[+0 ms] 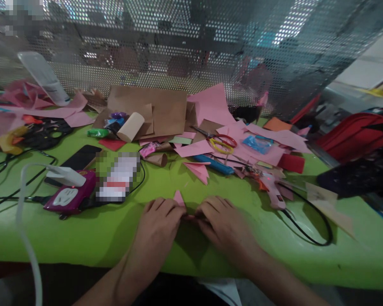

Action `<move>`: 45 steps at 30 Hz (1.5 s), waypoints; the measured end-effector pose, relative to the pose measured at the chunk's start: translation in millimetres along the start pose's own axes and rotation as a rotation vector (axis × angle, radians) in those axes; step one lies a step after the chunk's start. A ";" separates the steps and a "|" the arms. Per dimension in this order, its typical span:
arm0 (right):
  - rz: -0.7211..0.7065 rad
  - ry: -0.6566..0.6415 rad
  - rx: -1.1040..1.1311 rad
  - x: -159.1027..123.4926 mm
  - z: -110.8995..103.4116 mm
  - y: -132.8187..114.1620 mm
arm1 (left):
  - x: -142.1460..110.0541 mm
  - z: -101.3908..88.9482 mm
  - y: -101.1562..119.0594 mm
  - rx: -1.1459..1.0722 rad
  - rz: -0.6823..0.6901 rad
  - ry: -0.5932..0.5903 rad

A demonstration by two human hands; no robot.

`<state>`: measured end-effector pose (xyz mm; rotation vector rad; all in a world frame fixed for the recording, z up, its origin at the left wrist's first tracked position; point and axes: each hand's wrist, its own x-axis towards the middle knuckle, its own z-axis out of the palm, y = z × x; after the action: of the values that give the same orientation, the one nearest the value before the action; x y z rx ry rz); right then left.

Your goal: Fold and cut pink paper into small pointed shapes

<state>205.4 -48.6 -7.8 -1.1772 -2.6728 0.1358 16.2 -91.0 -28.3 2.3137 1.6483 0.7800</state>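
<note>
Between my two hands, low over the front of the green table, is a small piece of pink paper. One pointed tip of it shows above my left fingers, and a narrow strip spans the gap between the hands. My left hand is closed on the paper's left part. My right hand pinches the strip's right end with curled fingers. Most of the paper is hidden by the fingers. Just beyond the hands lies a folded pink paper piece with pointed ends.
A pink glue gun with a looping black cable lies at right. Scissors, a blue stick-like tool and paper scraps fill the back. At left are a purple power strip, a phone and a white cable.
</note>
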 end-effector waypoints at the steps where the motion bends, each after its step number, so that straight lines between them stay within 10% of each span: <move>1: -0.004 -0.008 -0.014 0.7 0.0 -0.3 | -0.1 0.3 0.4 0.007 0.004 0.006; 33: -0.160 0.056 -0.090 7.6 4.7 -1.5 | 2.9 -9.6 -9.4 0.068 0.199 0.109; 45: -0.196 0.164 -0.104 9.9 6.3 -3.7 | 21.6 -19.9 -16.8 0.049 0.133 -0.099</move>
<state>194.7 -43.8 -11.8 -0.9032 -2.6560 -0.1273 -2.7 -67.8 -12.4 2.4737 1.5019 0.6457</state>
